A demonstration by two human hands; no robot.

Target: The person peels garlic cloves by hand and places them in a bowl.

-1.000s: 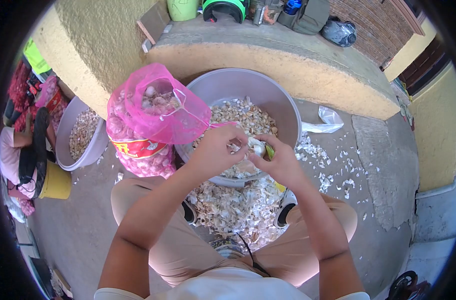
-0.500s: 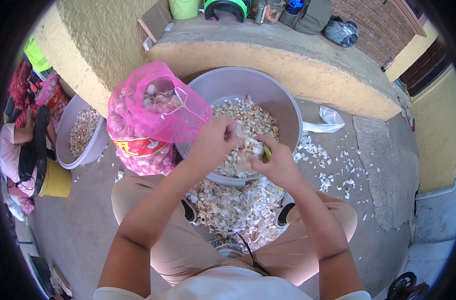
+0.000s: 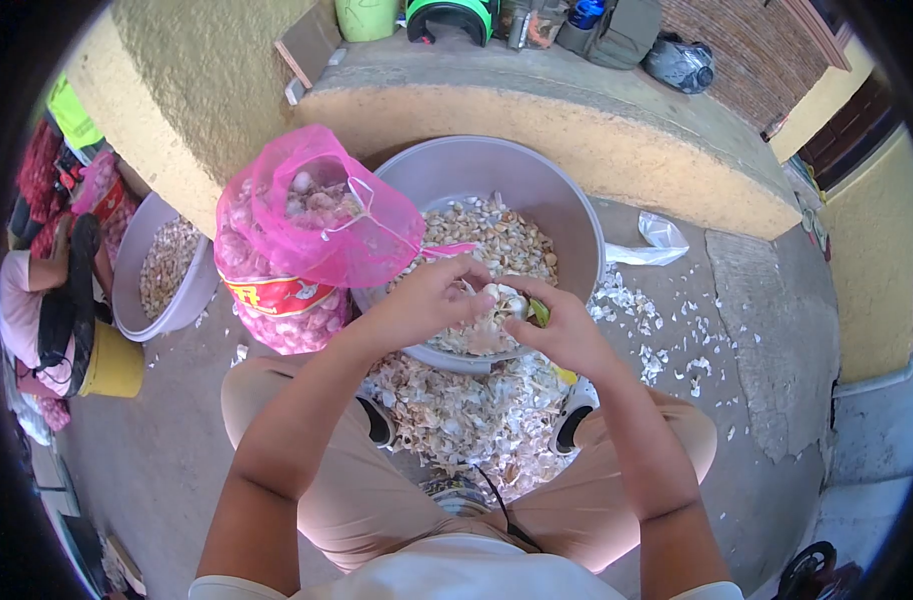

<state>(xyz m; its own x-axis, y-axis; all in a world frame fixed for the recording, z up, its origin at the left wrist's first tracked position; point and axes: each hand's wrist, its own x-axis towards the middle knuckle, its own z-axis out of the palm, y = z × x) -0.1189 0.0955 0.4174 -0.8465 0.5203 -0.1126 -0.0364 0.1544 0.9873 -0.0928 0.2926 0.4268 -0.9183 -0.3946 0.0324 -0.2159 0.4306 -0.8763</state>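
Over the front of a large grey tub, my two hands meet around a whitish garlic bulb. My left hand has its fingers curled at the bulb's left side. My right hand grips the bulb from the right. A narrow yellow-green tool also sits in my right hand, its yellow end showing below the palm; its blade, if any, is hidden. Loose garlic cloves fill the tub's bottom. At the tub's left, a pink mesh sack of garlic bulbs stands with its top folded over the rim.
Papery garlic skins are heaped between my shoes. More scraps and a plastic bag lie right of the tub. At left, a person sits by a yellow bucket and another tub of cloves. A concrete ledge runs behind.
My left hand has lowered, and its fingers have opened out from a pinch toward the garlic bulb. The right hand has turned slightly, with the tool's yellow end now visible below it.
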